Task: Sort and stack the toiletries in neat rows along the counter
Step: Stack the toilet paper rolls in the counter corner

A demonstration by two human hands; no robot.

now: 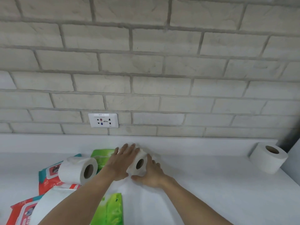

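Note:
A white toilet roll [139,163] lies on its side on the white counter [203,184], close to the back wall, its cardboard core facing me. My left hand [121,161] drapes over its top and left side, thumb at the front. My right hand [151,172] wraps its right side, thumb under the front edge. Both hands grip this roll between them. A second roll [78,171] lies on its side to the left, resting on a red and teal wipes pack [47,177]. A third roll [267,157] stands at the far right by the wall.
Green tissue packs lie behind my left hand [100,157] and under my left forearm [111,208]. Another red wipes pack [20,213] and a white bundle [47,205] sit at the lower left. A wall socket [103,120] sits above the counter. A dark post rises at the far right.

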